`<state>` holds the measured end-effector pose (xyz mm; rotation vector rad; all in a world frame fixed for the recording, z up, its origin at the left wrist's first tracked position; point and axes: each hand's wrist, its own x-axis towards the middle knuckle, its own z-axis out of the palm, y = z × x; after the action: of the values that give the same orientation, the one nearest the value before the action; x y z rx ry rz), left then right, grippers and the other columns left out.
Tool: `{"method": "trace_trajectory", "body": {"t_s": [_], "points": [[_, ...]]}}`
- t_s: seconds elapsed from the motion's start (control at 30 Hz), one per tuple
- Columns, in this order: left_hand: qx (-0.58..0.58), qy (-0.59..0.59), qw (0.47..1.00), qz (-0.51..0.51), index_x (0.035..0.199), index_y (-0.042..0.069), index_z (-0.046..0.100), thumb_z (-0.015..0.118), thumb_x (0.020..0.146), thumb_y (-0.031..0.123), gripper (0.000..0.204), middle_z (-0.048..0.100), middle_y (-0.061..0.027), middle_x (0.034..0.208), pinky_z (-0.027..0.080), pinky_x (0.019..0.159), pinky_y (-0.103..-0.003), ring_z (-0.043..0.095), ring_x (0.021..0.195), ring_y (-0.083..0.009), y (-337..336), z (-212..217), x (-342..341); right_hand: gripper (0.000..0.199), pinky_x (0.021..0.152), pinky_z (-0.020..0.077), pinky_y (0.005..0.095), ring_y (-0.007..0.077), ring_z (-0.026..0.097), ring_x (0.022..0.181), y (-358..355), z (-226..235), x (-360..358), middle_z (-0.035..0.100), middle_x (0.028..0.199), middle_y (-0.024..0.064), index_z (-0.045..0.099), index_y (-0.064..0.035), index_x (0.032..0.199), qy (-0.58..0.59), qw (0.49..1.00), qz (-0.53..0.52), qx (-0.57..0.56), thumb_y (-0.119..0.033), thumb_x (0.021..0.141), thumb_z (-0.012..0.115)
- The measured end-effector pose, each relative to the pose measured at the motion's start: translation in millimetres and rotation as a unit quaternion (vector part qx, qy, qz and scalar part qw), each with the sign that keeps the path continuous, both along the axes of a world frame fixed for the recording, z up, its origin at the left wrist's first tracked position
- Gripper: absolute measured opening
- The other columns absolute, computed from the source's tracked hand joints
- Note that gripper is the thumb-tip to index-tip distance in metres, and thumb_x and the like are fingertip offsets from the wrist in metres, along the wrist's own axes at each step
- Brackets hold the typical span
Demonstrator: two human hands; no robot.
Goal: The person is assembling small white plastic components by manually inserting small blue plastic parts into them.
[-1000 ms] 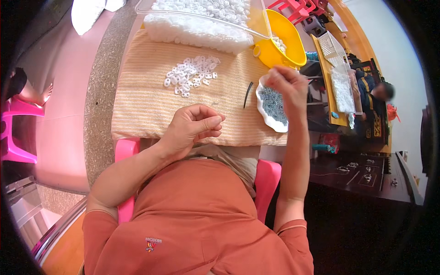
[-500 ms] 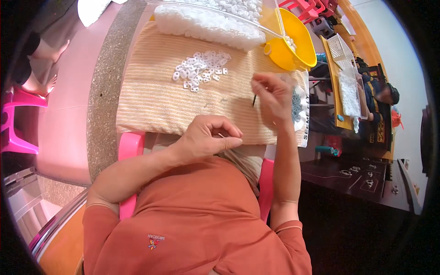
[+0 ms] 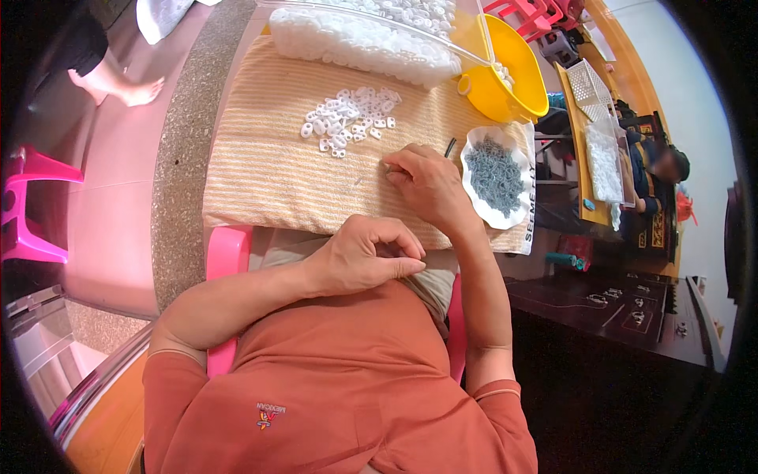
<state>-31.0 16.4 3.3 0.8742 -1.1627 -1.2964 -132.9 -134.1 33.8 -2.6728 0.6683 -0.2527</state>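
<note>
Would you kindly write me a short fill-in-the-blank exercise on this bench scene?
1. The small white plastic pieces lie loose on the ____ striped cloth.
2. The scalloped white dish holds small ____ rings.
3. The funnel is ____.
4. The left hand rests curled at the cloth's ____ edge.

Missing words: yellow; grey; yellow; near

1. Light is bright, even and soft, like daylight; no single lamp shows.
2. Shadows are faint: a thin one lies under the right hand (image 3: 430, 186) on the yellow striped woven cloth (image 3: 268, 166), and a soft one under the left hand (image 3: 367, 257) against the orange shirt.
3. The heap of small white plastic rings (image 3: 347, 118) is close to overexposed, its detail washed out.
4. The glossy yellow plastic bowl (image 3: 505, 79) carries a mild sheen.
5. Fisheye distortion bends the speckled stone table edge (image 3: 178, 158) into a curve.
6. Black vignette fills the corners, and the dark furniture at lower right is dim and murky.
7. The centre is sharp; the rim turns soft.
</note>
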Motion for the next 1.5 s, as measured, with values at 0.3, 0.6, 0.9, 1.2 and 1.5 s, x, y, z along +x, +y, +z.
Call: {"method": "trace_trajectory", "body": {"t_s": [0.3, 0.6, 0.9, 1.2, 1.5], "points": [[-0.006, -0.002, 1.000, 0.019, 0.085, 0.001, 0.066, 0.070, 0.081, 0.006, 0.008, 0.066, -0.0017, 0.081, 0.048, 0.068, -0.022, 0.058, 0.076, -0.0059, -2, 1, 1, 0.021, 0.078, 0.0475, 0.0414, 0.0344, 0.061, 0.089, 1, -3, -1, 0.064, 0.092, 0.0162, 0.062, -0.0033, 0.101, 0.045, 0.999, -0.021, -0.004, -0.010, 0.082, 0.060], [0.109, 0.062, 0.982, 0.140, 0.086, 0.001, 0.066, 0.069, 0.084, 0.008, 0.008, 0.063, 0.0020, 0.076, 0.045, 0.061, -0.019, 0.054, 0.068, -0.0025, -7, -1, 7, 0.017, 0.072, 0.0481, 0.0382, 0.0343, 0.059, 0.084, 1, -1, -21, 0.060, 0.089, 0.0169, 0.058, -0.0011, 0.099, -0.137, 0.987, -0.009, 0.086, 0.003, 0.082, 0.057], [0.157, 0.192, 0.960, 0.131, 0.095, 0.002, 0.063, 0.066, 0.088, 0.011, 0.012, 0.063, -0.0013, 0.080, 0.053, 0.066, -0.022, 0.060, 0.070, -0.0067, -10, 3, 14, 0.006, 0.071, 0.0480, 0.0235, 0.0110, 0.058, 0.079, 17, -4, -30, 0.058, 0.089, 0.0054, 0.060, 0.0024, 0.093, -0.241, 0.870, -0.076, 0.423, 0.002, 0.087, 0.060], [0.159, 0.331, 0.927, 0.079, 0.103, 0.003, 0.058, 0.063, 0.090, 0.011, 0.016, 0.064, -0.0052, 0.090, 0.057, 0.071, -0.025, 0.064, 0.078, -0.0115, -13, 4, 17, 0.007, 0.076, 0.0460, 0.0236, 0.0112, 0.056, 0.084, 25, -2, -26, 0.059, 0.092, 0.0059, 0.065, 0.0022, 0.090, -0.312, 0.791, 0.006, 0.526, -0.001, 0.084, 0.067], [0.162, 0.309, 0.932, 0.100, 0.099, 0.003, 0.057, 0.062, 0.090, 0.008, 0.012, 0.063, -0.0047, 0.087, 0.057, 0.071, -0.025, 0.063, 0.077, -0.0104, -10, 8, 20, 0.008, 0.078, 0.0480, 0.0243, 0.0126, 0.059, 0.086, 27, -4, -28, 0.060, 0.092, 0.0068, 0.066, 0.0036, 0.092, -0.298, 0.801, 0.008, 0.518, 0.000, 0.085, 0.065]]}}
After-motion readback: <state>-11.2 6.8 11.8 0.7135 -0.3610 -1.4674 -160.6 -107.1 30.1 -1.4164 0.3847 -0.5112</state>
